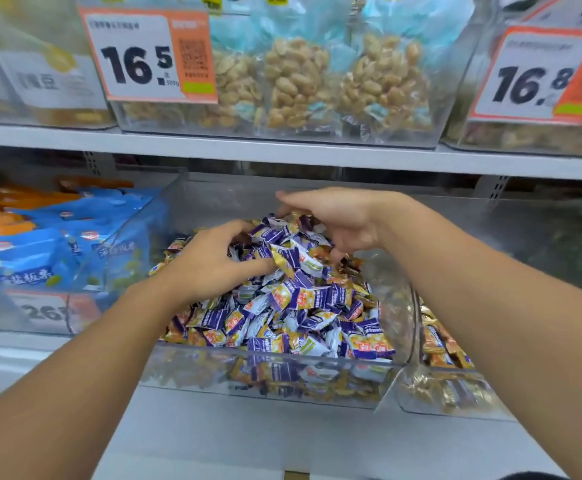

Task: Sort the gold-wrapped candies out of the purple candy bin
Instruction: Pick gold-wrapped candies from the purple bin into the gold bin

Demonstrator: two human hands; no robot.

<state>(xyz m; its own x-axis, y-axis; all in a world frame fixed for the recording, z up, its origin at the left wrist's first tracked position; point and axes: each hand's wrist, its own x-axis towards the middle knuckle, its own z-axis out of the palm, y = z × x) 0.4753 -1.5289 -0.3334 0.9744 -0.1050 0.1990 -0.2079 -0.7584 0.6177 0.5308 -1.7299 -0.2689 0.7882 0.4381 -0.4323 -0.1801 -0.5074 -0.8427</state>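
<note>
A clear plastic bin (358,367) on the lower shelf holds a heap of purple-and-white wrapped candies (303,306), with several gold-wrapped candies mixed in. My left hand (213,258) lies on the left slope of the heap, fingers curled, and pinches a gold-wrapped candy (280,260) at its fingertips. My right hand (338,220) reaches over the top of the heap, palm toward the pile, its fingers curved against the candies at the back. Whether the right hand holds anything is hidden.
A second clear bin (455,403) with gold and orange candies stands to the right. Blue snack bags (40,251) fill the bin on the left. The upper shelf (282,152) carries bagged peanuts (296,81) and price tags close above my hands.
</note>
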